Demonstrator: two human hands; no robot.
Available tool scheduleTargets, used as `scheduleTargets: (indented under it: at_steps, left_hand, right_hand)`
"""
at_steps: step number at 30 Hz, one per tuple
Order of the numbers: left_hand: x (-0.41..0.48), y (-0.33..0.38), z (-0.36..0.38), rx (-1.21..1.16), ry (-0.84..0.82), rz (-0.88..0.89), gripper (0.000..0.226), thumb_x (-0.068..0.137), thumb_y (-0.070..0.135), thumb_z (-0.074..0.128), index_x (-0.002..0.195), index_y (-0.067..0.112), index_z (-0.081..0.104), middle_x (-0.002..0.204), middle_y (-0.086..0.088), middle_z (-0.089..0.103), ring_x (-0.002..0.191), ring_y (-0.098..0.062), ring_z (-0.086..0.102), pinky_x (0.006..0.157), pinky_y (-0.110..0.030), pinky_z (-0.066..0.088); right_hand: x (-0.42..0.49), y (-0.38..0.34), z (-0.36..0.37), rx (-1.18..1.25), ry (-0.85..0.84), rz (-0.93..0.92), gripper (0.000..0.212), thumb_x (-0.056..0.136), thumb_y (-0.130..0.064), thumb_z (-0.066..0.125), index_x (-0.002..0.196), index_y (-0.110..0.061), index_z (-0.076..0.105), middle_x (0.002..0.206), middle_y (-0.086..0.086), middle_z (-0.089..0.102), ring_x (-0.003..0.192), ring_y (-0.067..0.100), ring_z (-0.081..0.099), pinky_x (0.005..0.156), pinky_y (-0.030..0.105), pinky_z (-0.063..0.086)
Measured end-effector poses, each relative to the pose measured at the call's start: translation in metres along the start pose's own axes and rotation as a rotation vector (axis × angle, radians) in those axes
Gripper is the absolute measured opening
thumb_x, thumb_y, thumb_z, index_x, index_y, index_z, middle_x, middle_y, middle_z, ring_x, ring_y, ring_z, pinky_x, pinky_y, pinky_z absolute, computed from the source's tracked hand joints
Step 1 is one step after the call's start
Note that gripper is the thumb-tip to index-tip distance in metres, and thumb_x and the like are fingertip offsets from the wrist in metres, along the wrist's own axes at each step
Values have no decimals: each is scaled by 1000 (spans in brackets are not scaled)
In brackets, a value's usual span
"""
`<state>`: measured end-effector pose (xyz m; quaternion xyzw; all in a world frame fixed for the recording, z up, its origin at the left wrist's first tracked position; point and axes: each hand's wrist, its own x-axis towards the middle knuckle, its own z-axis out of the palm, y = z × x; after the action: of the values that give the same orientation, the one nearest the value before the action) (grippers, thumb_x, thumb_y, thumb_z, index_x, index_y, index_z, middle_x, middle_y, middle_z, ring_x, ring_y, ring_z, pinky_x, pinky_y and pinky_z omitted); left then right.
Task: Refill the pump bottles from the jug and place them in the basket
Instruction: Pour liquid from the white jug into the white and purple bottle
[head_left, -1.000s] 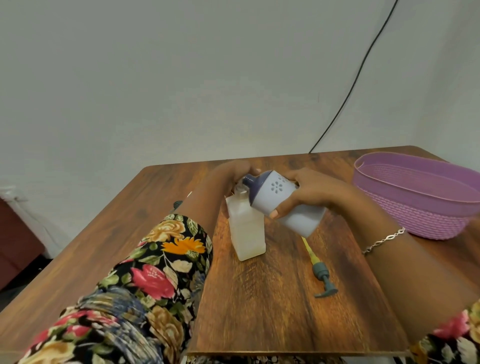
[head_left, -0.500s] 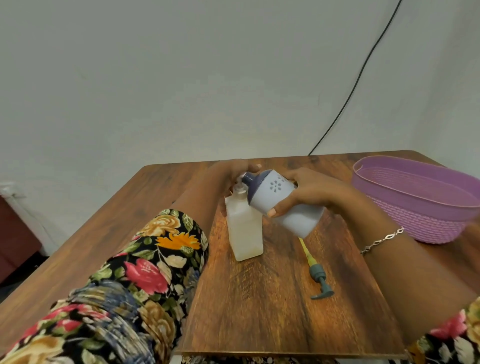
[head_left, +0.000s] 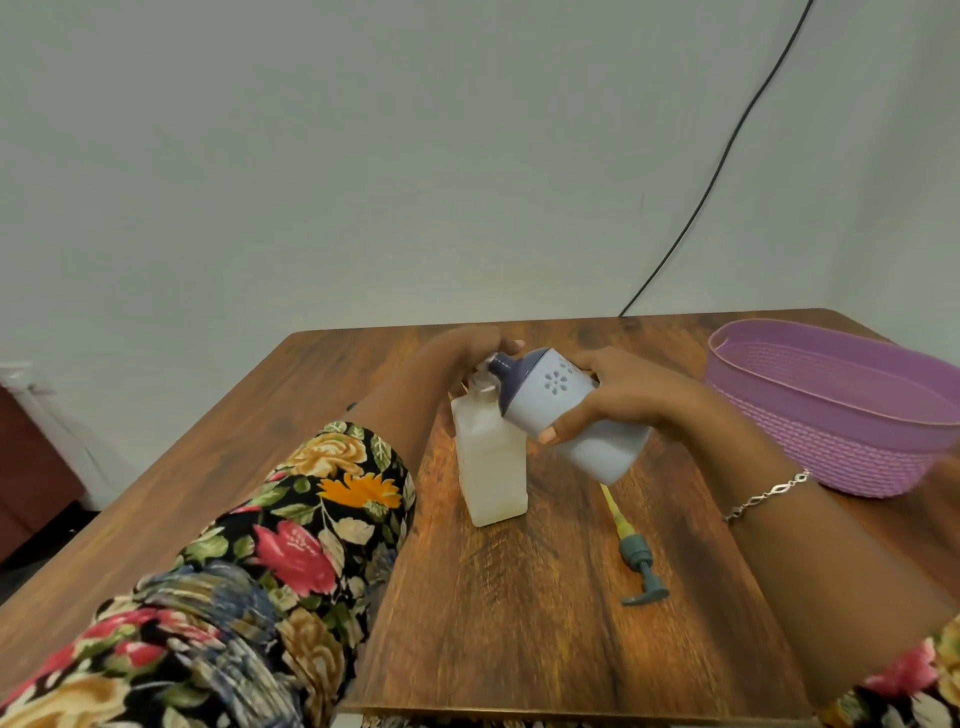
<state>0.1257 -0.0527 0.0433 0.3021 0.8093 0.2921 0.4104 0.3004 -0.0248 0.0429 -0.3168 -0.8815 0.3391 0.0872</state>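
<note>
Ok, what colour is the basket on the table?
The basket is purple, with a woven-pattern wall; the head view shows it.

A: Where is there room to reach?

B: The near middle of the wooden table (head_left: 519, 639) is bare, between the two forearms.

A: What blocks the way?

B: At the centre stands a pump bottle (head_left: 491, 467), with the left hand (head_left: 462, 353) at its neck. The right hand (head_left: 634, 395) holds a jug (head_left: 566, 410) tilted over it. A loose pump (head_left: 636, 561) lies just right of the bottle. The basket (head_left: 831, 415) sits far right, open-topped, behind the right forearm.

one each: bottle (head_left: 491, 467), jug (head_left: 602, 449), pump (head_left: 635, 551), basket (head_left: 841, 447)
</note>
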Motion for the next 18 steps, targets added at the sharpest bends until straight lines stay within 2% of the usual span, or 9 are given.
scheduleTargets:
  at_steps: [1,2,4,7,9,12,14,16,18]
  left_hand:
    - [3,0,-2,-48,-41,-27,48,84,43,53,116,7,55,119,-18,55,112,-39,51,86,-52,46]
    - [6,1,-3,-90,-65,-45,55,82,44,53,123,8,52,128,-18,52,119,-38,48,93,-52,42]
    - [5,3,-2,-81,-66,-62,56,81,49,54,119,9,51,125,-16,52,113,-39,50,82,-55,44]
    - [1,3,1,16,9,-92,57,79,60,53,99,7,46,109,-15,43,98,-43,47,61,-55,44]
    - [3,1,3,60,63,-54,52,85,56,47,95,6,45,108,-18,44,93,-43,50,59,-52,46]
    - [1,-1,7,121,152,83,35,97,36,37,105,4,48,104,-19,46,75,-31,49,63,-40,43]
    - [3,0,7,116,175,113,35,98,31,35,110,1,49,108,-20,48,79,-28,49,68,-37,39]
    - [-1,-1,6,95,131,56,49,95,43,38,116,1,48,122,-22,47,95,-35,50,64,-44,42]
    - [-8,0,3,62,62,-4,53,88,56,41,105,8,52,128,-18,43,106,-43,47,56,-48,45]
  right_hand:
    - [0,0,-1,4,-2,1,55,65,-28,81,112,-15,55,102,3,61,87,18,59,73,31,50]
    - [0,0,-2,3,-2,2,55,65,-29,80,112,-16,55,103,3,61,89,19,60,75,32,51]
    - [0,0,-2,0,-3,1,54,65,-30,80,111,-16,55,102,3,61,89,20,60,75,33,51]
    - [-1,1,1,34,-8,3,52,66,-28,80,110,-16,56,100,2,61,86,18,61,72,31,51]
    - [0,2,3,14,-11,7,54,66,-29,80,112,-16,55,102,3,61,89,19,60,74,32,51]
    - [2,2,6,-25,-9,12,58,67,-29,80,115,-15,53,107,4,60,93,21,59,79,35,51]
    - [2,2,8,-31,-4,12,58,67,-30,80,115,-15,53,107,5,60,94,21,59,80,36,51]
    - [0,2,7,-21,1,13,57,67,-31,80,114,-14,53,106,5,61,93,21,59,79,35,51]
    - [-1,2,3,29,1,6,55,68,-31,79,114,-15,54,105,4,61,90,19,60,75,32,51]
